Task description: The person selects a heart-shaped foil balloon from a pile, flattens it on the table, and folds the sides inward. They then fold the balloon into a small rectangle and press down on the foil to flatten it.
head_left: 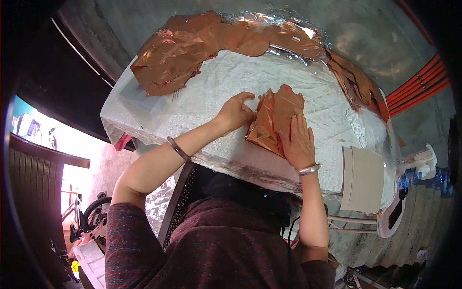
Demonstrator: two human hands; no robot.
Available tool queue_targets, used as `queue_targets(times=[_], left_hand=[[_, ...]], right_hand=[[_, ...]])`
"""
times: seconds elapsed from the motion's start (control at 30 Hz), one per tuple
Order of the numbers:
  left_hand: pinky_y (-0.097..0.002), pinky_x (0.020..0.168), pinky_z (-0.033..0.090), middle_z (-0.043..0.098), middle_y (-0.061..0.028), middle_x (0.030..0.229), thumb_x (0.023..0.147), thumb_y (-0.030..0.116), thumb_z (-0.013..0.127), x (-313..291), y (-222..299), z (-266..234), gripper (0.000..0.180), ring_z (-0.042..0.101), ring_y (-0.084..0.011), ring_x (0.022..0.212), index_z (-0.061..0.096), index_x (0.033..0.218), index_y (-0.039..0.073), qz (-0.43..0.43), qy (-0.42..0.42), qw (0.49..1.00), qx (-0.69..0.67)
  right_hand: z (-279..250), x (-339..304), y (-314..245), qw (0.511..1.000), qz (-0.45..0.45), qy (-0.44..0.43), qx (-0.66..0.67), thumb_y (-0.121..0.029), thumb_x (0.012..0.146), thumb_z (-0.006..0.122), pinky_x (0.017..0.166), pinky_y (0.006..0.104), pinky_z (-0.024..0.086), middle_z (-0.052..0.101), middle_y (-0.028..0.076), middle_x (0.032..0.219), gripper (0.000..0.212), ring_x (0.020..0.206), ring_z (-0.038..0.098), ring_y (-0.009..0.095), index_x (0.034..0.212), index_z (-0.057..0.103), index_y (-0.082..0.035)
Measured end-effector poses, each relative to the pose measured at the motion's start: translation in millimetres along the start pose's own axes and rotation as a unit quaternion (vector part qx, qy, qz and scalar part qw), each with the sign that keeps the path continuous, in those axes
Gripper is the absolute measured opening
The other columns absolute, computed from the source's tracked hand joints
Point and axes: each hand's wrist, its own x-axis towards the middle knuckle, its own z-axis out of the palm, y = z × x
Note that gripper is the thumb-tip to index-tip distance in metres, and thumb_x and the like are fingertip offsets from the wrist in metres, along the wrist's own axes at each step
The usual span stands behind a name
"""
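A flat, uninflated copper-coloured foil balloon point(284, 111) lies partly folded on the white covered table point(216, 101) in front of me. Along its left edge is my left hand point(236, 113), with one finger curved out apart from the others and the lower fingers by the foil. My right hand point(299, 143) rests flat on the balloon's right side, fingers stretched out. A crease runs down the foil between both hands, and the left part looks shiny and wrinkled.
More flat copper foil balloons point(175, 60) spread along the table's far edge, and another point(356, 82) hangs over the right side. Clear plastic wrap point(279, 21) lies behind them. Beige card sheets point(363, 179) sit at the right front edge. Orange-red tubes point(416, 86) run beyond the right side.
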Motion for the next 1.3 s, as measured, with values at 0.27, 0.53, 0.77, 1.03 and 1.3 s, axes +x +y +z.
queue_targets(times=[0.27, 0.53, 0.77, 1.03, 1.3], left_hand=[[-0.0249, 0.054, 0.047, 0.062, -0.0063, 0.073, 0.08, 0.002, 0.071, 6, -1, 8, 0.043, 0.06, -0.0116, 0.063, 0.048, 0.117, 0.0, -0.008, 0.038, 0.995, 0.094], [-0.0259, 0.057, 0.048, 0.065, -0.0081, 0.078, 0.08, 0.005, 0.069, -1, 4, 9, 0.041, 0.061, -0.0127, 0.067, 0.051, 0.116, 0.0, -0.042, 0.005, 0.999, 0.005], [-0.0282, 0.059, 0.049, 0.066, -0.0108, 0.08, 0.077, 0.003, 0.069, 0, 7, 14, 0.044, 0.062, -0.0154, 0.07, 0.052, 0.118, -0.002, -0.016, 0.007, 0.998, 0.063], [-0.0271, 0.059, 0.049, 0.065, -0.0098, 0.08, 0.079, 0.0, 0.065, 2, 3, 11, 0.047, 0.063, -0.015, 0.07, 0.05, 0.123, -0.002, -0.054, -0.003, 0.999, 0.001], [-0.0278, 0.062, 0.051, 0.067, -0.0134, 0.085, 0.08, 0.006, 0.069, -8, -1, 13, 0.053, 0.065, -0.0172, 0.074, 0.047, 0.128, 0.0, -0.021, 0.007, 1.0, 0.006]], right_hand=[[-1, 0, 0, 1.0, 0.004, -0.005, -0.001, -0.042, 0.096, 0.039, 0.114, 0.0427, 0.015, 0.02, 0.017, 0.154, 0.066, 0.143, 0.019, 0.028, 0.145, 0.027, 0.001], [-1, 0, -1, 1.0, 0.004, -0.005, 0.003, -0.042, 0.096, 0.039, 0.114, 0.0429, 0.015, 0.021, 0.016, 0.154, 0.066, 0.143, 0.018, 0.028, 0.145, 0.028, 0.001], [1, -1, 2, 1.0, -0.004, 0.015, 0.004, -0.04, 0.096, 0.04, 0.114, 0.0445, 0.017, 0.023, 0.016, 0.153, 0.064, 0.142, 0.021, 0.028, 0.144, 0.03, 0.001], [2, -1, 1, 1.0, -0.008, 0.019, 0.009, -0.041, 0.096, 0.041, 0.113, 0.0449, 0.017, 0.024, 0.017, 0.153, 0.064, 0.142, 0.021, 0.029, 0.143, 0.031, 0.001], [0, 0, 1, 1.0, -0.004, 0.011, 0.01, -0.042, 0.096, 0.041, 0.113, 0.0445, 0.017, 0.024, 0.017, 0.152, 0.065, 0.142, 0.022, 0.029, 0.143, 0.031, 0.001]])
